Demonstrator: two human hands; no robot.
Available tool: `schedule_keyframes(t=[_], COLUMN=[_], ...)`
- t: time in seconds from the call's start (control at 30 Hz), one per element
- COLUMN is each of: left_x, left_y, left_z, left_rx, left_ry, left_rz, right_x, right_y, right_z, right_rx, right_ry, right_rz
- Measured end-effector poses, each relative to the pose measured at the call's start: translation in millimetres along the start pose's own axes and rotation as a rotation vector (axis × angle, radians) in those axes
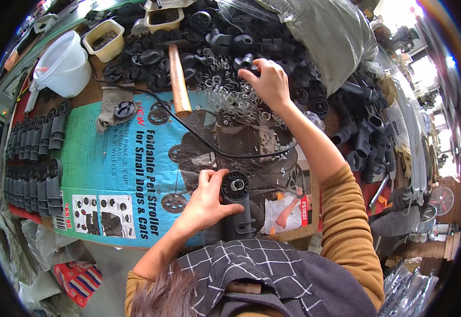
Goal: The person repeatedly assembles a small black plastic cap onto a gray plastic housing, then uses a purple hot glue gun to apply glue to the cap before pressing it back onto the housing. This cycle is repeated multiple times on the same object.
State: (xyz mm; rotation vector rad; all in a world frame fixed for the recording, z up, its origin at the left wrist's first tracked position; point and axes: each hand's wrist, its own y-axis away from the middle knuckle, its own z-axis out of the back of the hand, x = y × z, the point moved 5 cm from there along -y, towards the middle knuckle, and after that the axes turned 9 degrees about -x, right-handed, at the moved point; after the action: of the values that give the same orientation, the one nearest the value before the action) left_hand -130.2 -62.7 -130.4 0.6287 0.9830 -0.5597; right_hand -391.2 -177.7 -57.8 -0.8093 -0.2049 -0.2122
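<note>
In front of me a black plastic fitting point(239, 214) with a round, holed head points toward my body. A small coil spring point(237, 184) sits in the centre of that head. My left hand point(203, 203) grips the fitting from its left side, fingers at the head and thumb across the body. Farther off, my right hand point(268, 83) pinches a small black plastic piece point(247, 62) with a stub on top. It is over the heap of black parts, beside a pile of loose metal springs point(225, 95).
A wooden-handled hammer point(178, 79) lies ahead, with a black cable point(204, 138) curving across the printed cardboard point(96, 174). Rows of black fittings point(32, 185) line the left side. A white bucket point(67, 66) and a cream tub point(103, 41) stand at the back left.
</note>
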Motion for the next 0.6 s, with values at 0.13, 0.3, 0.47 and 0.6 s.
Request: schedule_keyframes(t=[0.13, 0.3, 0.47, 0.6], left_x=[-1, -15, -36, -41], left_y=[2, -7, -31, -18], left_z=[2, 15, 12, 10], left_rx=[-0.025, -0.170, -0.374, -0.387], left_ry=[0.030, 0.149, 0.590, 0.483], left_rz=[-0.025, -0.119, -0.185, -0.239], right_x=[-30, -21, 18, 22], right_y=[-23, -7, 41, 21], right_z=[-55, -5, 36, 22], right_rx=[0.179, 0.038, 0.170, 0.097], right_ry=[0.239, -0.161, -0.359, -0.097], right_rz=[-0.182, -0.442, -0.248, -0.083])
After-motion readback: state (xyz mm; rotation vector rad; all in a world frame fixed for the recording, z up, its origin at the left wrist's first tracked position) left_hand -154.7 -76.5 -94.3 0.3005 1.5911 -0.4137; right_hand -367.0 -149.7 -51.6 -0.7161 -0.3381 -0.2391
